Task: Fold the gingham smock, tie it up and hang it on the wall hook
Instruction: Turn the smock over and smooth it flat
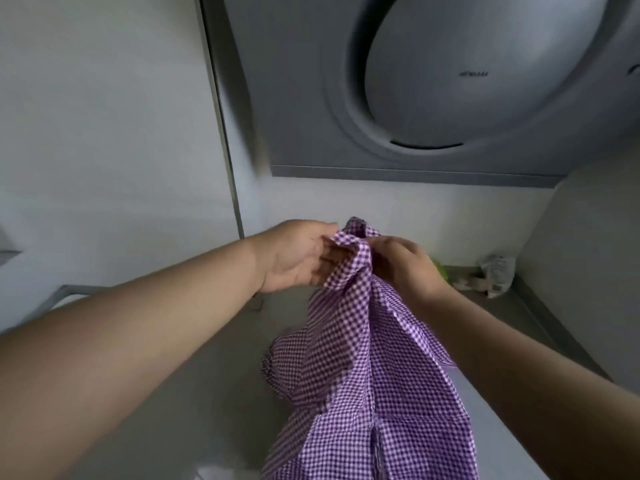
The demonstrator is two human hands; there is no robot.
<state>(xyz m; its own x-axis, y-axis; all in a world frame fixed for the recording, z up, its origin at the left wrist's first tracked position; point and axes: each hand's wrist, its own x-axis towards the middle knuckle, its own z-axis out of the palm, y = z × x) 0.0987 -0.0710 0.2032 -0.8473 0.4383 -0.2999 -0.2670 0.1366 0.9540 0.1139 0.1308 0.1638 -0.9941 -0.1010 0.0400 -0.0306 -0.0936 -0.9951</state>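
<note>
Both arms are bare and extend forward from the lower corners of the view, converging near the centre. The left forearm runs diagonally up and to the right. The left hand (298, 258) is turned palm inward, its fingers curled onto the top of the gingham smock (360, 358). The right hand (403, 263) faces it back upward, close beside it, with its fingers closed on the same bunched fabric. Each grip holds cloth at the raised upper end.

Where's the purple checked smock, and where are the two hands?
gingham smock (363, 375), head view, on the hanging cloth.
left hand (294, 258), head view, on the palm.
right hand (405, 261), head view, on the back of the hand.
</note>
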